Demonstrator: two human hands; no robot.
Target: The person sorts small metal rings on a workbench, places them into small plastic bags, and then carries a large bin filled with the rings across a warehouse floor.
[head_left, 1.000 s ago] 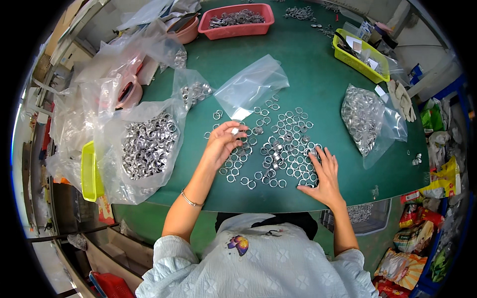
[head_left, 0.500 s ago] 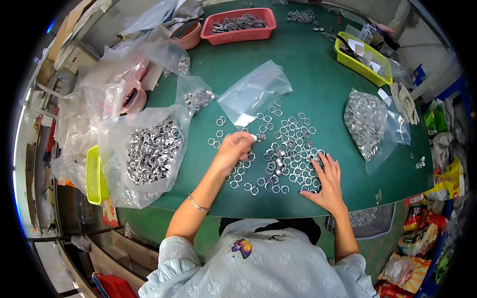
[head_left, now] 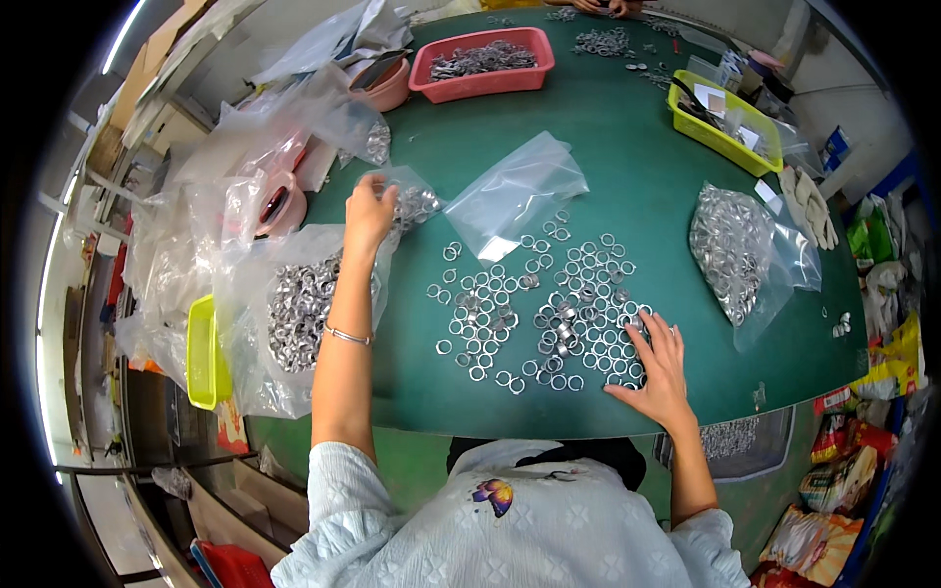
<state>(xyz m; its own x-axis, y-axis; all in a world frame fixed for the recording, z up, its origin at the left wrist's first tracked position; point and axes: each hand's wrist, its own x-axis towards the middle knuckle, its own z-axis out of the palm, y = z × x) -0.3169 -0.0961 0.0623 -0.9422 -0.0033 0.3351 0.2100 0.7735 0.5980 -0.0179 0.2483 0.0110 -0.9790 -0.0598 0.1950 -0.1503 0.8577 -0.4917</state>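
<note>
Head view: my left hand (head_left: pixel 370 211) grips a small clear bag of metal rings (head_left: pixel 414 203) (upper left); right hand (head_left: pixel 659 367) lies spread on loose silver rings (head_left: pixel 549 309).

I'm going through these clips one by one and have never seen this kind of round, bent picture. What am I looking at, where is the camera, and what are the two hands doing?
There is no machine here: a person works with bare hands. The camera is worn on the head and looks down, so the forearms enter from the bottom; its wide lens bends straight edges. The surface is a green table with many small loose metal rings spread in the middle. The left hand reaches out to a small clear plastic bag of rings and touches it; whether it grips the bag is unclear. The right hand lies flat at the rings' edge. Nearby are a large clear bag of rings, an empty clear bag, a red tray and a yellow tray.
</note>
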